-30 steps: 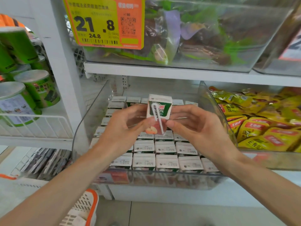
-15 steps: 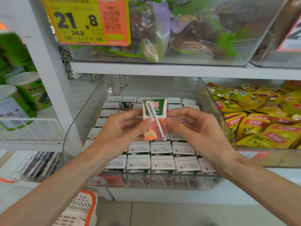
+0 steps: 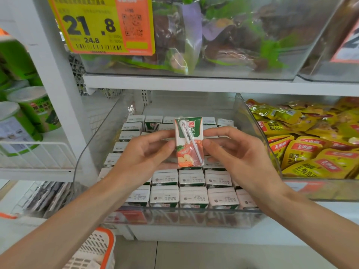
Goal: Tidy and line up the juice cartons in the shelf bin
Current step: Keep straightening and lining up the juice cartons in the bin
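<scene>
While the juice cartons (image 3: 193, 197) in the clear shelf bin (image 3: 174, 220) look mostly lined up, one is out — the person's left hand (image 3: 147, 152) pinches its left edge, the apple juice carton (image 3: 189, 141) upright above mid-bin, right hand (image 3: 239, 154) pinching the right edge. Left, I judge: slot it in, square the back rows. Open room above; bin's walls close either side.

Price tag (image 3: 101, 26): yellow and orange, far left, reads 21.8.
Bagged goods (image 3: 223, 35): upper shelf, inside a clear bin (image 3: 291, 63).
Yellow packets (image 3: 310, 150): piled at right.
Green cans (image 3: 33, 109): left, behind a white wire rack (image 3: 38, 154).
Basket (image 3: 97, 249): white and orange, near left.
</scene>
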Available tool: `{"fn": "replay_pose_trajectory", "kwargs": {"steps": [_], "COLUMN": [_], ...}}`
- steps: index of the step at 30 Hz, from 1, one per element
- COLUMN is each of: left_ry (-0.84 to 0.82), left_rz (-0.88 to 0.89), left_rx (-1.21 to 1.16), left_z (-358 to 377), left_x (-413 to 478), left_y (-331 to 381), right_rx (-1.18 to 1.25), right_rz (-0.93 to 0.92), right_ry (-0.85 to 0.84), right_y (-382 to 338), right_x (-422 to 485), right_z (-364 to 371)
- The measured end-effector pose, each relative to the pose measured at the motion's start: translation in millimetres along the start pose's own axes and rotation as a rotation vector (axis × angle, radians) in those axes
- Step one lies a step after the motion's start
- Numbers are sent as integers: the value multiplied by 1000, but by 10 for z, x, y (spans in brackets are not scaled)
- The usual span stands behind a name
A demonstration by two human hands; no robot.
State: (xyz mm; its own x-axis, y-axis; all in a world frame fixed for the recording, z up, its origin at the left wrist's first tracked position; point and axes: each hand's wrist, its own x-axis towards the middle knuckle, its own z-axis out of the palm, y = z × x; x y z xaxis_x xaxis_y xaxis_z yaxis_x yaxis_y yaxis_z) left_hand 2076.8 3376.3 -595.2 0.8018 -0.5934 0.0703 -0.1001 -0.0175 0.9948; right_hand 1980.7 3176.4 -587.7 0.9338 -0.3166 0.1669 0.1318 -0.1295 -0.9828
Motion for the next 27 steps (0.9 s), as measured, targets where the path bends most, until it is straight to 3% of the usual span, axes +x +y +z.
{"fn": "replay_pose_trajectory", "kwargs": {"steps": [12,18,27], "left_ry": [-36,-52,-108], "left_rz": [6,41,-54], "left_rx": [20,75,49], "left_z": [-6,-2,-6], "left_x": [5,6,-16], "left_y": [-5,-12,-40], "right_rx": [46,23,-8], "right_rz": [76,111,133], "right_ry": [57,-91,-113], "right_y": [9,1,-28], "right_x": [20,-2,27], "right_z": [19,84,52]}}
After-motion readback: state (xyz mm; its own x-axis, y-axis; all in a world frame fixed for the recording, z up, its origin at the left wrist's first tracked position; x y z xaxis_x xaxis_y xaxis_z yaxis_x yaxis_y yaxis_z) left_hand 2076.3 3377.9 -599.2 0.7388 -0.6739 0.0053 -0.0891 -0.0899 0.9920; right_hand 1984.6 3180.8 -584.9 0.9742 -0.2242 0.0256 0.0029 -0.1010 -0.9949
